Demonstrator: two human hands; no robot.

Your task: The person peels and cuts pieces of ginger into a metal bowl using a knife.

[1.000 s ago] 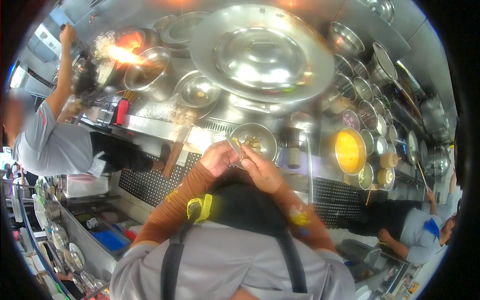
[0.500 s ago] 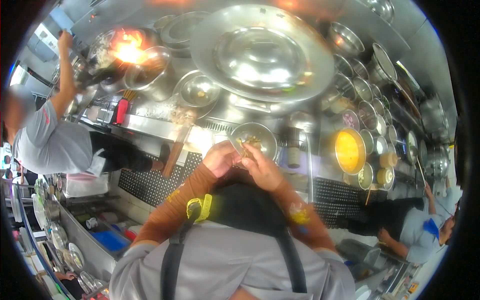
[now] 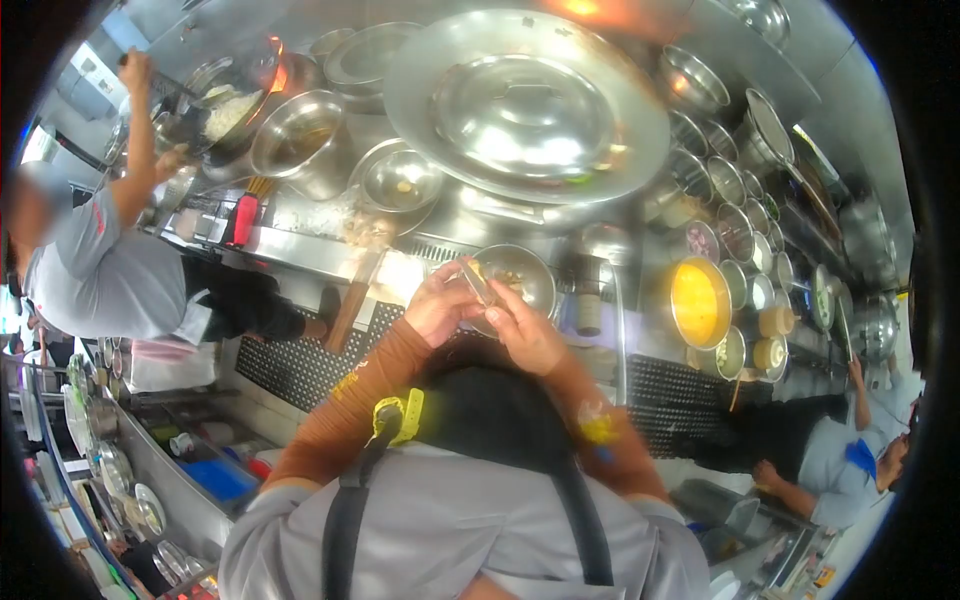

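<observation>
A small, long, pale-brown piece of food (image 3: 477,282) is pinched between my two hands; its exact kind is too small to make out. My left hand (image 3: 440,308) is closed on it from the left, its fingertips around the piece's upper part. My right hand (image 3: 525,333) grips its lower end with thumb and fingers. Just beyond and partly behind my hands stands a round metal bowl (image 3: 540,275) with several small brownish-yellow pieces inside. My fingers cover part of its near rim.
A big metal lid (image 3: 530,110) lies at the back. A yellow-filled bowl (image 3: 699,305) and several small containers stand right. To the left, a co-worker (image 3: 110,260) tosses a wok (image 3: 240,115) near flame. Another person (image 3: 835,455) is at the right. A wooden handle (image 3: 352,310) juts from the counter.
Both hands have lifted slightly, and the long piece now stands up between them. The co-worker's wok has tilted up with white food in it, and its large flame has shrunk.
</observation>
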